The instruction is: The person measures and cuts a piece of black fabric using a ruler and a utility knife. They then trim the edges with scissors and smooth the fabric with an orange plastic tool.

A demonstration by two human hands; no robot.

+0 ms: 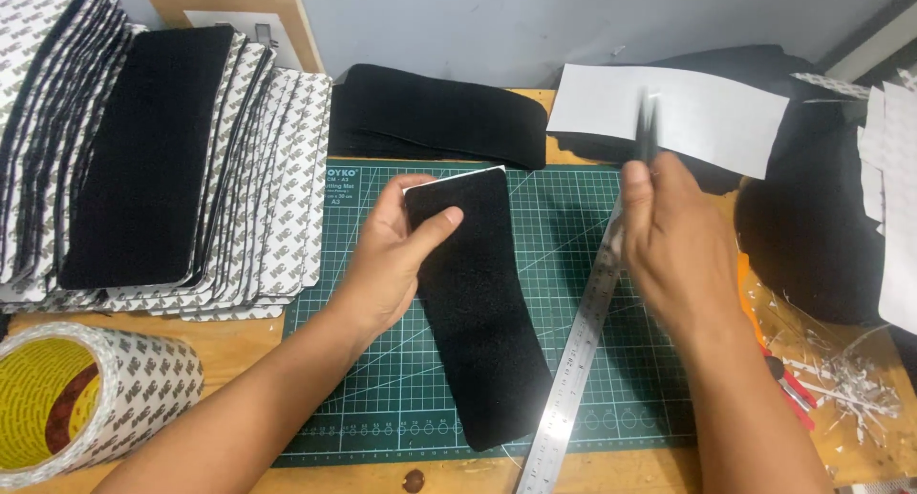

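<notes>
Two hands work over the green cutting mat (pixel 573 293): your left hand (pixel 392 255) pinches the top corner of a black fabric strip (pixel 482 312), thumb on its face and fingers behind, where a white backing edge shows. Your right hand (pixel 669 236) is closed on a thin dark tool (pixel 648 126), blurred, so you cannot tell what kind. The strip lies lengthwise on the mat, just beside the steel ruler (pixel 578 351). If the tool's tip wanders while blurred like this, it could nick the strip or your left thumb. Farther out sit a stack of backed strips (pixel 153 160), a tape roll (pixel 86 398), a white backing sheet (pixel 707 117) and paper scraps (pixel 850 389).
</notes>
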